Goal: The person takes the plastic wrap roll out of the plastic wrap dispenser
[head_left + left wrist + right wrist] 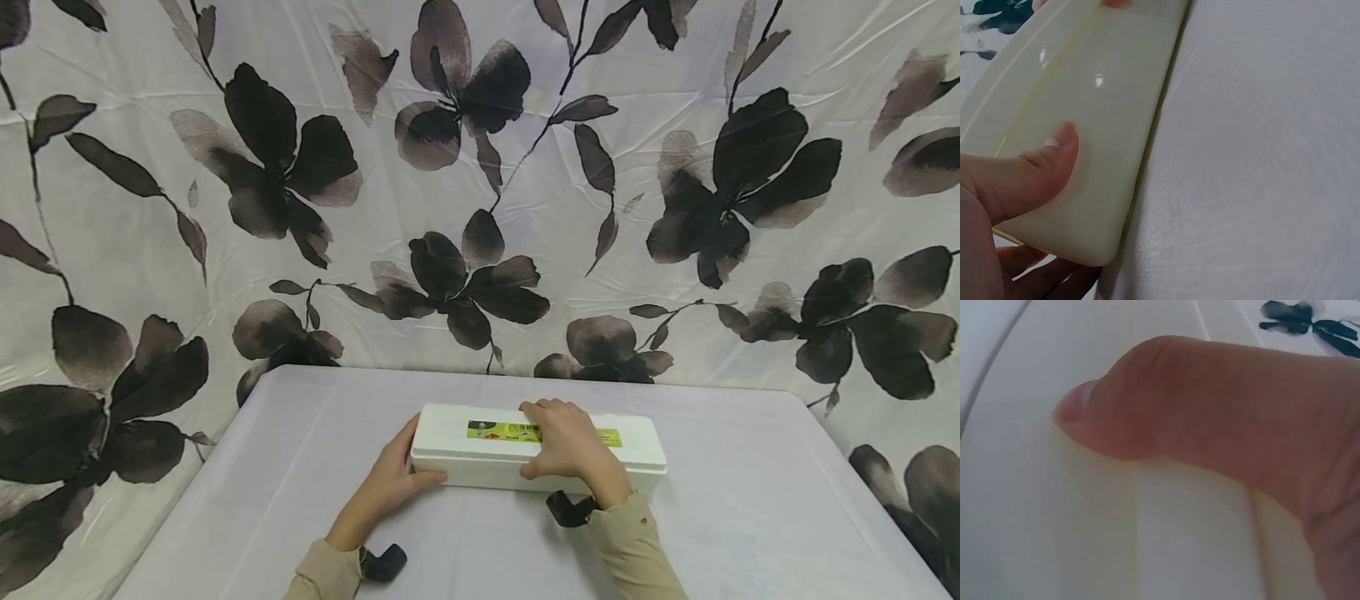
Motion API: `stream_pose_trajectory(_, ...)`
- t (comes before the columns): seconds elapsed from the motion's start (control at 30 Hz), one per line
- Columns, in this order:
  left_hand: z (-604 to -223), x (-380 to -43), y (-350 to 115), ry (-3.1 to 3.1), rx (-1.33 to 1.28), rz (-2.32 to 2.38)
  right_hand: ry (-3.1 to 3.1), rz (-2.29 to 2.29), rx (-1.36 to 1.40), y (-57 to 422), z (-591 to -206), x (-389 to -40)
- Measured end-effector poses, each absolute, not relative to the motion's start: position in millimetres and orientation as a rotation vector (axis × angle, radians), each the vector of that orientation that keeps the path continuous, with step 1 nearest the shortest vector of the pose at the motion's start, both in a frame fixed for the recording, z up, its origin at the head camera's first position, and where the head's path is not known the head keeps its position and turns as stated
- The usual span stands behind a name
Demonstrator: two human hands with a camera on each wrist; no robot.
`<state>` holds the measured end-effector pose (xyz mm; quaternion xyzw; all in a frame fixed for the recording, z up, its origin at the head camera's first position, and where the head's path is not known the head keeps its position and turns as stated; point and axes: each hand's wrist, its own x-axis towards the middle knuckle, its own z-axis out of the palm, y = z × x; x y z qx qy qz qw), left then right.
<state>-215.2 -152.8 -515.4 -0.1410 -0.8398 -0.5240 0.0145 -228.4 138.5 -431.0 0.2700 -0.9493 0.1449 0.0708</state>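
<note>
A long white cling film box [450, 446] with a yellow-green label [498, 431] on its lid lies crosswise on the table. My left hand [385, 483] grips its left end; in the left wrist view the thumb [1041, 172] lies on the front face and the fingers wrap behind the end. Across the lid, right of the middle, my right hand [573, 450] holds the box from above, covering part of the label. Its fingers reach toward the far edge. The right wrist view shows its thumb [1147, 403] against the box front.
The table [247, 500] has a smooth white cover, with its far edge just behind the box. Behind it hangs a white cloth [585, 333] with dark flowers. Black wrist-worn pieces [384, 564] stick out below both beige sleeves [637, 550].
</note>
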Motion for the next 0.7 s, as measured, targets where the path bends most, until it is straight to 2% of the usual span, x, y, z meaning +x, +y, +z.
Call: stream_pose_trajectory(0.7, -514.0, -213.7, -150.5, -2.563, -0.488, -1.601, -2.932, 0.397, 0.889, 140.3, -422.3, -238.2)
